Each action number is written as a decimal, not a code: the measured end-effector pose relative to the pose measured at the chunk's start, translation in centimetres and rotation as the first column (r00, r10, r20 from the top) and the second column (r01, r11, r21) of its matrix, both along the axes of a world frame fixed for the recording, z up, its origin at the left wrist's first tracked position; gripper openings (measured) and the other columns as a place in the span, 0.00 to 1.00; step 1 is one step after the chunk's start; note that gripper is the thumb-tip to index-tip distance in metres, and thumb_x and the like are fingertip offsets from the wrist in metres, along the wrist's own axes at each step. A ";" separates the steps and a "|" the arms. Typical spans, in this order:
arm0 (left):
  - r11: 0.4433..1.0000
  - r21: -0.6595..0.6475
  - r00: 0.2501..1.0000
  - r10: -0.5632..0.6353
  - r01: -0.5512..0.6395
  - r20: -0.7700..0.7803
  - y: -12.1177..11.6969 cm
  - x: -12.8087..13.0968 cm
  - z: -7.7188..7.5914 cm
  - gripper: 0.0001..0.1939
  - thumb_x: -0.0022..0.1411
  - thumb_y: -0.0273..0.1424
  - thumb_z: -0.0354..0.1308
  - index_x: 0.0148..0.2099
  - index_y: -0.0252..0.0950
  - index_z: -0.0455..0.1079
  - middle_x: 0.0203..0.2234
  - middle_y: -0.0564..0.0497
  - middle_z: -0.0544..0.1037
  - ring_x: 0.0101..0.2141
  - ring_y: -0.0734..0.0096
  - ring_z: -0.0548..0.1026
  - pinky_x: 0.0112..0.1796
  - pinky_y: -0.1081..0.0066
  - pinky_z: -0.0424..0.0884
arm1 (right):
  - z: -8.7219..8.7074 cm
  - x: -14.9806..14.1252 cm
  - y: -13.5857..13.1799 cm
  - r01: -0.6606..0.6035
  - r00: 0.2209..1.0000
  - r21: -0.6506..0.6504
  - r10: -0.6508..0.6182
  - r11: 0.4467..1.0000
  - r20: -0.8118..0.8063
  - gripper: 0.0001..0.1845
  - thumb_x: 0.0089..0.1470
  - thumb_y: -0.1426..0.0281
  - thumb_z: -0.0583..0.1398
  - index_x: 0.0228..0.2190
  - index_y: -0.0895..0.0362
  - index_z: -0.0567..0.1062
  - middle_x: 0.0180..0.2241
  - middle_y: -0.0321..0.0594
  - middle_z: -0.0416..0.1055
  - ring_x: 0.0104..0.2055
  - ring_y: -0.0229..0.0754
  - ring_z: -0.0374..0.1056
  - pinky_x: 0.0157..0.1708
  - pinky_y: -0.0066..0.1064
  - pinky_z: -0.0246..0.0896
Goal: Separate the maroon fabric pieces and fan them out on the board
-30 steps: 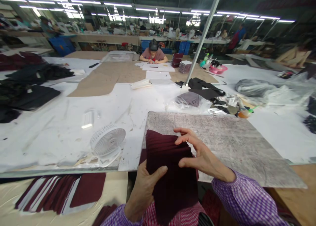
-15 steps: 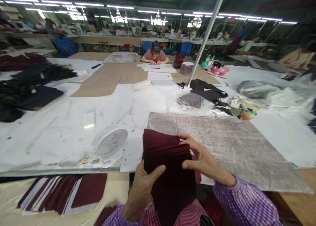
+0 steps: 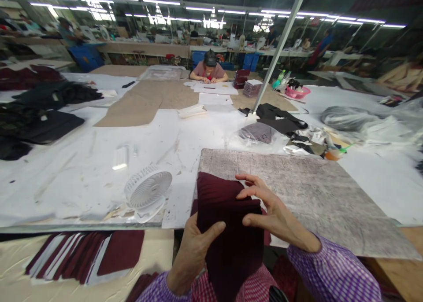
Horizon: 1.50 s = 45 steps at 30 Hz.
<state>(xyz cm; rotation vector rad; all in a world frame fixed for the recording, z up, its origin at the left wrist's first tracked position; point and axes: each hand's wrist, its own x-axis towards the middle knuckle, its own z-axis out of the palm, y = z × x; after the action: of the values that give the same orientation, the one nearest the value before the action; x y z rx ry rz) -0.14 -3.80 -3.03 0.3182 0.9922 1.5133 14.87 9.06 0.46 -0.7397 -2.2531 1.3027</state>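
A stack of dark maroon fabric pieces (image 3: 231, 231) is held up in front of my body, its layered edges fanned slightly along the top. My left hand (image 3: 194, 249) grips the stack's left side, thumb pressed across the front and the other fingers hidden behind. At the upper right corner is my right hand (image 3: 264, 205), fingers spread and curved. Its thumb lies at the front face and its fingertips are by the top edge; whether they touch the cloth is hard to tell. More maroon cloth (image 3: 267, 233) shows behind the stack.
A grey mottled board (image 3: 297, 192) lies on the white-covered table beyond my hands. A white fan (image 3: 148, 189) stands to the left. Below it, maroon and white pieces (image 3: 82, 258) lie in a row on cream cloth. A person (image 3: 209, 68) works across the table, near a slanted pole (image 3: 280, 46).
My right hand's fingers have lifted and spread from the stack's top edge. The stack has shifted slightly right, with the left hand still gripping it.
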 end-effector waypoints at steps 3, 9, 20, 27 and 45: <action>0.993 0.005 0.992 0.121 -0.121 0.043 0.5 -0.2 0.2 0.28 0.51 0.23 0.63 0.55 0.37 0.65 0.38 0.46 0.80 0.37 0.61 0.78 0.41 0.62 0.74 | -0.7 0.1 -0.2 -0.002 1.000 -0.095 0.002 0.995 0.002 0.20 0.44 0.54 0.64 0.38 0.51 0.74 0.56 0.42 0.56 0.59 0.53 0.52 0.58 0.51 0.48; 0.958 -0.017 0.957 0.287 -0.287 0.038 1.6 -0.5 -0.4 0.31 0.51 0.24 0.64 0.57 0.37 0.62 0.37 0.48 0.81 0.36 0.63 0.78 0.41 0.63 0.73 | -3.5 -0.6 -2.5 0.244 0.969 -0.024 -0.245 0.969 -0.018 0.16 0.47 0.55 0.63 0.35 0.51 0.76 0.55 0.43 0.58 0.58 0.54 0.54 0.56 0.51 0.52; 0.960 -0.046 0.893 0.275 -0.278 0.355 1.8 -0.2 -1.4 0.14 0.54 0.37 0.61 0.41 0.35 0.73 0.33 0.49 0.81 0.33 0.66 0.78 0.38 0.67 0.73 | -4.7 -0.3 -3.9 -0.052 0.994 0.336 0.080 0.940 -0.069 0.13 0.53 0.83 0.55 0.34 0.53 0.66 0.48 0.44 0.69 0.47 0.41 0.70 0.42 0.30 0.69; 0.954 0.012 0.764 0.234 -0.301 0.602 1.3 -1.1 -1.8 0.27 0.56 0.53 0.50 0.40 0.36 0.76 0.36 0.46 0.81 0.41 0.56 0.76 0.48 0.58 0.68 | -3.3 0.2 -2.7 -0.342 0.939 0.244 0.343 0.908 0.040 0.14 0.50 0.84 0.52 0.32 0.52 0.65 0.55 0.42 0.66 0.51 0.39 0.67 0.44 0.28 0.66; 0.808 -0.376 0.859 0.509 -0.454 0.056 -2.8 -5.0 -6.2 0.18 0.56 0.23 0.57 0.49 0.38 0.71 0.34 0.50 0.82 0.39 0.61 0.78 0.45 0.61 0.74 | -13.3 10.4 7.2 0.046 0.835 -0.370 0.168 0.928 0.525 0.14 0.52 0.61 0.60 0.29 0.61 0.74 0.28 0.37 0.75 0.31 0.41 0.71 0.32 0.34 0.67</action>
<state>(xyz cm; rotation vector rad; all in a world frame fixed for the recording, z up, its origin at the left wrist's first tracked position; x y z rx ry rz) -5.16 -6.57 -9.25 -0.3362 1.2545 1.7401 25.29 16.28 -12.87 -1.3356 -2.4965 1.7541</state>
